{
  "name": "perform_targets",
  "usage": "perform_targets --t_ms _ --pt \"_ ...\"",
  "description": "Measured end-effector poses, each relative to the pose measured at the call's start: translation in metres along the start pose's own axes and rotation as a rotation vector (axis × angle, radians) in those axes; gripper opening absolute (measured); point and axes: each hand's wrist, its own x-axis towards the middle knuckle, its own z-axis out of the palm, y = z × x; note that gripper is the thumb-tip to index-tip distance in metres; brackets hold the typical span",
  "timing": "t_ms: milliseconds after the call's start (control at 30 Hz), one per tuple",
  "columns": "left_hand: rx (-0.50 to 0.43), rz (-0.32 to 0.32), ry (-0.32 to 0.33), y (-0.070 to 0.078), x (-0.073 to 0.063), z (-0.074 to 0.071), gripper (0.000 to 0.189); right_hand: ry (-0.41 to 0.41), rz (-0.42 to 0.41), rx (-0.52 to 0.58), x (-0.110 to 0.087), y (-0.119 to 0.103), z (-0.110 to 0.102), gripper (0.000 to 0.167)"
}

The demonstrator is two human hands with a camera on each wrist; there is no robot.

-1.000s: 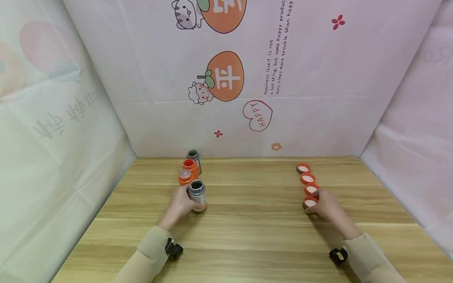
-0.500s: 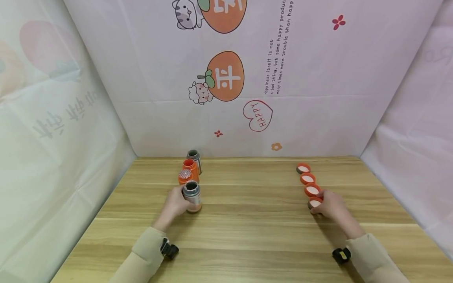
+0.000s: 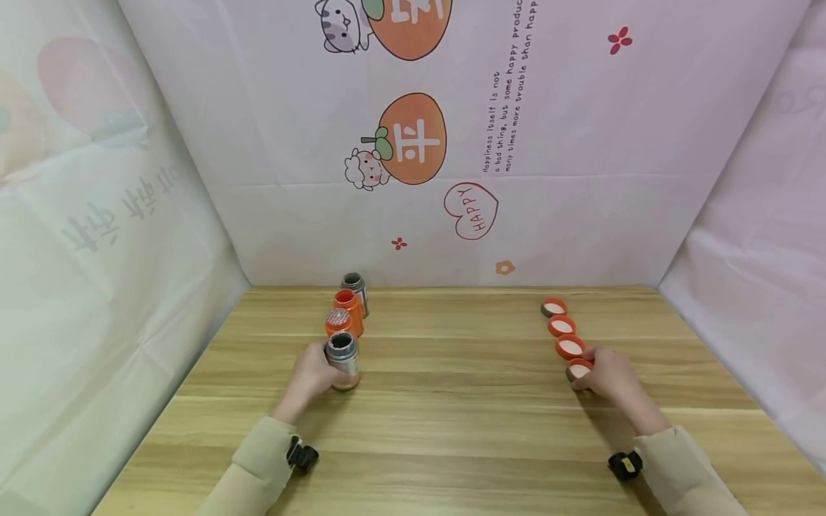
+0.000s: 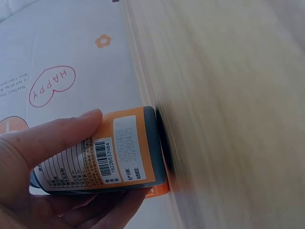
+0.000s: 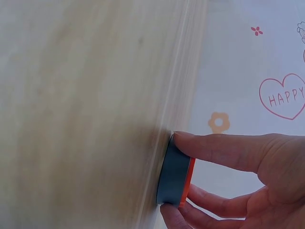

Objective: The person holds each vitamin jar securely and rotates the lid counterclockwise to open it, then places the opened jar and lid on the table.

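Observation:
My left hand [image 3: 311, 374] grips an uncapped grey bottle [image 3: 344, 363] that stands upright at the near end of a row of bottles. In the left wrist view the bottle's orange and white label [image 4: 126, 150] shows, with the thumb along one side and fingers round the other. Behind it are an orange bottle with a silvery top [image 3: 338, 321], an open orange bottle [image 3: 349, 308] and an open grey bottle [image 3: 355, 289]. Over on the right, my right hand [image 3: 608, 373] pinches a grey-and-orange cap [image 5: 174, 174] by its rim, inner side up on the table.
More upturned caps lie in a line beyond the held one: a near cap [image 3: 571, 347], a middle cap [image 3: 561, 326] and a far cap [image 3: 553, 307]. The wooden table [image 3: 452, 401] meets a printed white cloth wall [image 3: 290, 236] at the back, with cloth at both sides.
My left hand has shifted the grey bottle leftward, in line with the other bottles. My right hand has slid its cap slightly to the right.

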Motion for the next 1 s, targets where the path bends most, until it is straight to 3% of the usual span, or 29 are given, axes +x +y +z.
perform_targets --t_ms 467,767,1000 --pt "0.040 0.000 0.032 -0.007 0.001 -0.007 0.053 -0.030 0.032 0.006 0.002 0.000 -0.004 0.064" --pt "0.078 -0.002 0.026 -0.010 0.004 -0.010 0.056 -0.018 0.038 0.042 0.001 0.000 -0.005 0.059" --pt "0.074 -0.012 0.009 -0.012 0.005 -0.011 0.058 -0.007 0.032 0.006 0.002 0.000 -0.005 0.061"
